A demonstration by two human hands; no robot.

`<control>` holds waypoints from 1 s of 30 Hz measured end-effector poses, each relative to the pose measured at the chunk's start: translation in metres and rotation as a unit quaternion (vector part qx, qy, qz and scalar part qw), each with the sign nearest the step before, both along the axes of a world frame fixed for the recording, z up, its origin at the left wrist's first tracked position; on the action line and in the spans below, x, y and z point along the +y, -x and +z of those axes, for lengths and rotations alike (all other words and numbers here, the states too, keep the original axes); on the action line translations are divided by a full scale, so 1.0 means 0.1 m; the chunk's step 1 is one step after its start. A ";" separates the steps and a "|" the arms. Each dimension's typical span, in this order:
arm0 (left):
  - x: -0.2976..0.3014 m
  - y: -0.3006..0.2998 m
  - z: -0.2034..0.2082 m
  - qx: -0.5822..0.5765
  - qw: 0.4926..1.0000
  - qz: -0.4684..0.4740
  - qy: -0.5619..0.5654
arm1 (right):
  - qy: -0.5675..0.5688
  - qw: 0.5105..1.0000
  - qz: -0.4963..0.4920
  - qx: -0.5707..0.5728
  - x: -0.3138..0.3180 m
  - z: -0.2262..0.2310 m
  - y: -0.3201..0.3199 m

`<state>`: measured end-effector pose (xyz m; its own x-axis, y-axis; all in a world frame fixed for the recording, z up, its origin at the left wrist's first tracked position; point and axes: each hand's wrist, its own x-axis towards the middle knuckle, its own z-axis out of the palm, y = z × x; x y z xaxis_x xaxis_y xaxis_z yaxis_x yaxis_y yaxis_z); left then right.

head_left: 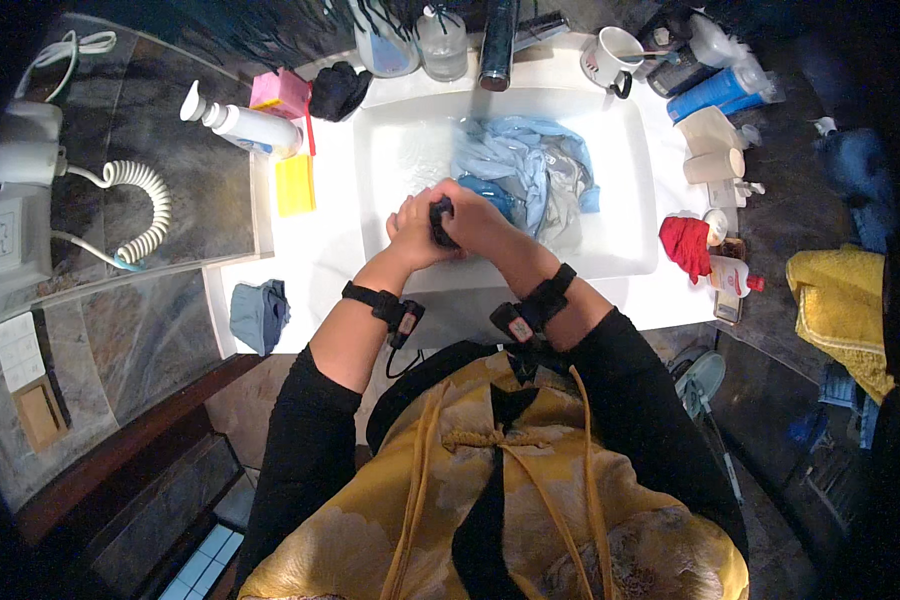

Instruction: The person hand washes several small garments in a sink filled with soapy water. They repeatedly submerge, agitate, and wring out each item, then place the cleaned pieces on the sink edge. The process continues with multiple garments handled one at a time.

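At the bottom of the frame the person's yellow patterned garment with black sleeves fills the foreground, and both forearms rise from it toward the middle of the picture, each with a black wrist strap. The left hand and the right hand meet just above centre, over the near edge of the white sink. Both are closed around a small dark item, which is pressed between them; the left hand's fingers curl over it from the left and the right hand wraps it from the right. What the item is cannot be told, as little of it shows.

Just beyond the hands, in the basin, lies a heap of wet light blue cloth. On the counter at lower left of the sink rests a folded blue cloth; a yellow sponge lies further up, with a white bottle on its side, a pink box and a dark cloth above it. To the right of the sink sits a red cloth beside small bottles, with a blue tube and a white mug at upper right. The tap stands at the top centre. A yellow towel hangs at the far right, and a coiled white cord is at the left
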<state>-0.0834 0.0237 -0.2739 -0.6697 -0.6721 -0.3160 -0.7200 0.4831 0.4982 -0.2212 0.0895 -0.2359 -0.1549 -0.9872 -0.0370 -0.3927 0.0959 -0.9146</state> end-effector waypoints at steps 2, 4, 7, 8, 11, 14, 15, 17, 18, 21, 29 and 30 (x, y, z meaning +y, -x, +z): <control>-0.02 0.04 0.06 0.088 0.996 0.023 -0.011 | 0.045 0.999 0.011 -0.016 -0.08 0.33 -0.04; -0.11 0.08 0.13 0.178 0.961 0.072 -0.197 | 0.032 0.997 0.034 -0.067 -0.10 0.61 0.02; -0.10 0.06 0.28 0.231 0.934 0.133 -0.239 | 0.033 0.990 0.032 -0.130 -0.07 0.89 0.19; -0.06 0.03 0.33 0.260 0.923 0.150 -0.240 | 0.041 0.991 0.002 -0.125 -0.02 0.94 0.27; -0.06 0.07 0.55 0.319 0.890 0.145 -0.291 | -0.002 0.969 -0.090 -0.230 0.14 0.91 0.59; 0.00 0.16 0.82 0.320 0.878 0.154 -0.321 | -0.050 0.955 -0.156 -0.246 0.27 0.67 0.79; 0.03 0.20 0.92 0.322 0.868 0.159 -0.344 | -0.031 0.967 -0.162 -0.194 0.27 0.56 0.78; 0.08 0.28 1.09 0.337 0.829 0.167 -0.414 | -0.053 0.972 -0.161 -0.162 0.28 0.35 0.74; 0.11 0.33 1.16 0.336 0.835 0.176 -0.399 | -0.006 0.979 -0.139 -0.151 0.27 0.26 0.70; 0.18 0.47 1.28 0.357 0.837 0.204 -0.361 | 0.051 0.932 -0.135 -0.333 0.24 0.05 0.46; 0.02 0.58 1.15 0.396 0.859 0.203 -0.256 | -0.102 0.654 -0.055 -0.748 0.20 0.04 0.03; 0.01 0.53 1.12 0.367 0.902 0.169 -0.154 | -0.104 0.648 -0.037 -0.753 0.22 0.07 0.02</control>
